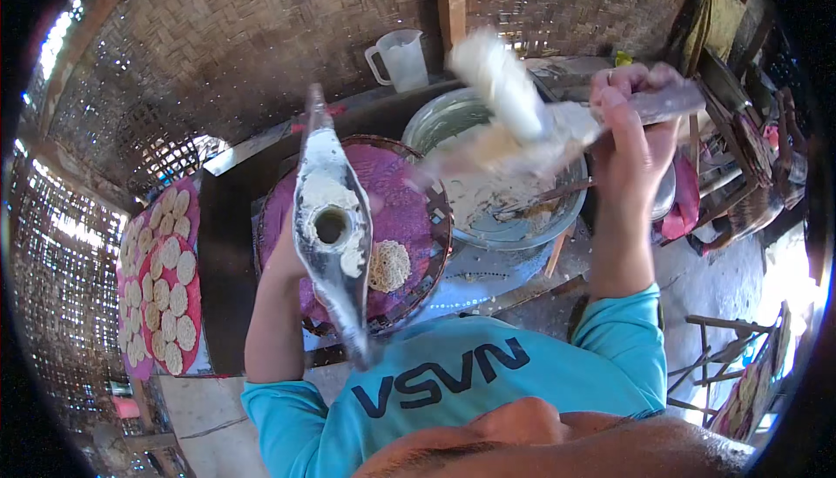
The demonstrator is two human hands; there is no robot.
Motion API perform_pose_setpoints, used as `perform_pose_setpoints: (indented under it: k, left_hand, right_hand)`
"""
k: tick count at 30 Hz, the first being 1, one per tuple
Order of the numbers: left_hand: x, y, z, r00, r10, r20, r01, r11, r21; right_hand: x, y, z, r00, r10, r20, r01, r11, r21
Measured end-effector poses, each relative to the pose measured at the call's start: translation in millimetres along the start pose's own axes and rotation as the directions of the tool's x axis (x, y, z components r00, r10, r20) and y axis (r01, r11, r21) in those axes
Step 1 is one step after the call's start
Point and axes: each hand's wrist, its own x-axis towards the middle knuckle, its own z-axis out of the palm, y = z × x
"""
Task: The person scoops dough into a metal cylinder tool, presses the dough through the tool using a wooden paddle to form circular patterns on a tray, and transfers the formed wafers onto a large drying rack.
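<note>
The person's left hand (285, 250) is holding up a long metal press (336, 262), narrow and tapered at both ends, with a round hole through its middle; the fingers are mostly hiding behind it, so I cannot tell how far they are closing. Pale dough is sticking to the metal around the hole. The right hand (634, 121) is lifting well to the right of the press, its fingers curling firmly around one end of a flat bar (575, 125). A white-coated cylinder (507, 86) is standing out from this bar, and both are blurring with motion above a large basin (521, 241). More dough (475, 201) is lying in the basin, where a wooden stick (557, 191) is resting

Below the press, a round woven tray is carrying a purple sheet (405, 199), and one noodle-like disc (389, 266) is lying on it, just beside the press as seen from above. Further left, many pale discs (178, 298) are lying on pink and purple sheets at the edge of the dark surface (231, 243). A clear jug (402, 60) is standing behind the basin, near the woven wall (261, 25)
</note>
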Motion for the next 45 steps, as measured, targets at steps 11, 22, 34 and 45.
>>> perform_pose_setpoints:
  k: [11,22,34,45]
  left_hand:
    - [24.8,-13.3,10.3,0.638,0.707,-0.306,-0.761,0.515,-0.395]
    - [-26.4,-18.0,-51.4,0.581,0.636,-0.508,-0.809,0.521,-0.273]
    - [-39.4,-9.5,-43.4,0.589,0.591,-0.551,-0.780,0.593,-0.198]
    - [-100.4,15.4,-57.1,0.585,0.657,-0.477,-0.789,0.596,-0.147]
  right_hand:
    - [-68.0,173.1,-72.8,0.412,0.721,0.558,0.100,0.572,-0.814]
    - [-31.7,179.2,-162.7,0.030,0.981,0.190,0.655,0.124,-0.745]
    - [-69.6,192.8,-204.6,-0.011,0.980,0.199,0.779,0.133,-0.612]
    - [-54.7,176.9,-206.7,-0.054,0.985,0.165,0.545,0.167,-0.822]
